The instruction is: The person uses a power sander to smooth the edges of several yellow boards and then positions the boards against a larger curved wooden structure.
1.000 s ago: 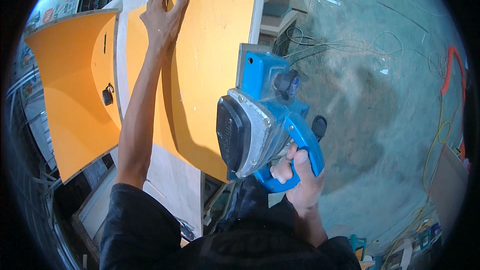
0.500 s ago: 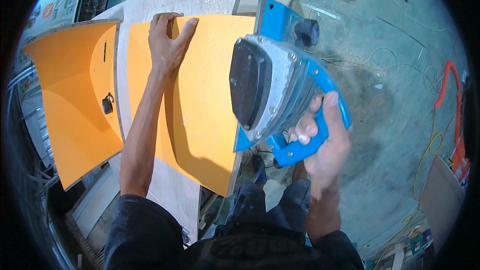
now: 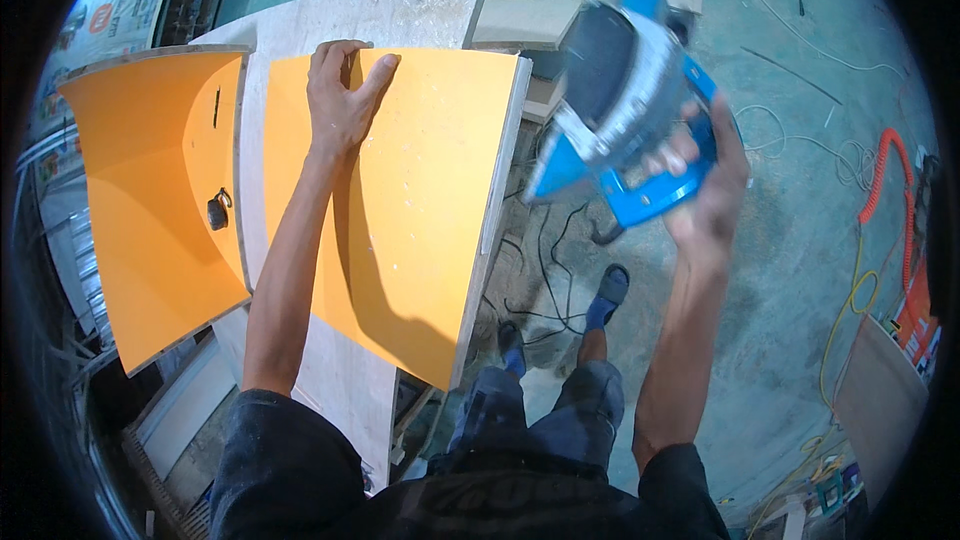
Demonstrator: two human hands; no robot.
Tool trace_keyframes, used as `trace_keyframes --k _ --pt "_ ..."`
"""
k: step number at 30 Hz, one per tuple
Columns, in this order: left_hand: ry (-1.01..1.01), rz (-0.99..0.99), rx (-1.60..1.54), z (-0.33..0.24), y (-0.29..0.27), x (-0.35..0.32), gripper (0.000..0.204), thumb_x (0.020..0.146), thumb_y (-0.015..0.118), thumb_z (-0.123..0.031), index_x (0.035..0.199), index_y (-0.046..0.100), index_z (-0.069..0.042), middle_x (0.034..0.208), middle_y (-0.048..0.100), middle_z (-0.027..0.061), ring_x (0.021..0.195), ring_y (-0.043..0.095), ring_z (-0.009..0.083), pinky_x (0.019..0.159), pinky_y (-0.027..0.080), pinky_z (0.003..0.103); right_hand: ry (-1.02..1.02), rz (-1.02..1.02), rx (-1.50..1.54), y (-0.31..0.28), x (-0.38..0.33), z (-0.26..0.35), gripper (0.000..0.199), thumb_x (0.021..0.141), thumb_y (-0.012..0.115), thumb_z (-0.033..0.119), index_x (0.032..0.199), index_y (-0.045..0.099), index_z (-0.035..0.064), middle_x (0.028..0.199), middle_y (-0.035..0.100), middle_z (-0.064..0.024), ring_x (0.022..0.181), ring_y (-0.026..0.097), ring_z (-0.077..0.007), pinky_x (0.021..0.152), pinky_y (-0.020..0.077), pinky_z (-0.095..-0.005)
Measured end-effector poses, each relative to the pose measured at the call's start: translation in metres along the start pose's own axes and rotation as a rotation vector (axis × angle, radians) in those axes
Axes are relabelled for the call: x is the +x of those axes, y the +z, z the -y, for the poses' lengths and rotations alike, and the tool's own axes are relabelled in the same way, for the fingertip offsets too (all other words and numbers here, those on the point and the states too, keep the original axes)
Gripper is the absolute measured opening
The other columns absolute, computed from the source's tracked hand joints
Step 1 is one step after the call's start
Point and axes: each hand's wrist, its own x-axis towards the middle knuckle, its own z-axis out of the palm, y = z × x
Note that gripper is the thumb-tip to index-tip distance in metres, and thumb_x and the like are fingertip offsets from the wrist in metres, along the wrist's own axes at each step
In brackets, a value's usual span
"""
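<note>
Swinging up and away to the right now is the blue-and-grey electric hand planer (image 3: 625, 100), and that is the big change: a second ago it sat low against the near right edge of the flat orange laminated board (image 3: 400, 210); half a second ago it was rising beside that edge; now it hangs in the air, clear of the board, tilted and blurred with motion. The right hand (image 3: 700, 175) is clenched round its blue handle, arm stretched well out from the body.

The left hand (image 3: 340, 100) has not budged across all three moments. It lies flat, fingers spread, pressing on the far end of the board and pinning it to the pale worktop (image 3: 390, 15).

The board itself lies just where it was, its raw plywood right edge overhanging the worktop above the person's feet. To its left, a second orange panel with a small dark latch (image 3: 150, 200) stands apart from it, untouched.

The reading: the tool is off the wood, so no cutting is happening at this instant; the board stays held, which suggests a lift between passes rather than a finish. A black cable (image 3: 545, 270) trails on the dusty concrete floor (image 3: 790, 270) under the planer.
</note>
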Motion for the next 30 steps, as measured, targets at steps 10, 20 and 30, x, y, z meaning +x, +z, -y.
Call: trace_keyframes --k 10,20,30 --pt "0.037 -0.062 0.016 0.013 0.005 -0.002 0.038 0.092 0.075 -0.035 0.109 0.070 -0.001 0.110 0.064 0.0143 0.104 0.062 0.0290 0.092 0.048 0.038 0.136 -0.679 0.052 -0.244 -0.149 -0.034 0.034 0.104 0.059 0.046 0.090 0.054 0.0153 0.065 0.041 0.0062 0.056 0.042 -0.0069 0.049 0.0379 -0.0246" --pt "0.235 0.490 0.014 -0.107 0.021 0.006 0.053 0.101 0.063 -0.043 0.137 0.061 -0.004 0.134 0.065 0.0132 0.127 0.058 0.0269 0.110 0.041 0.041 0.114 -1.082 -0.318 -0.410 -0.291 -0.033 0.031 0.101 0.066 0.041 0.092 0.057 0.0126 0.064 0.048 0.0059 0.051 0.046 -0.0053 0.044 0.0391 -0.0233" --pt "0.279 0.266 0.091 -0.141 0.040 0.009 0.032 0.091 0.068 -0.030 0.095 0.075 0.001 0.082 0.074 0.0138 0.079 0.070 0.0203 0.074 0.053 0.036 0.182 -1.127 -0.402 -0.514 -0.340 -0.083 0.034 0.097 0.072 0.039 0.084 0.062 0.0091 0.063 0.052 0.0039 0.050 0.046 -0.0071 0.045 0.0373 -0.0245"
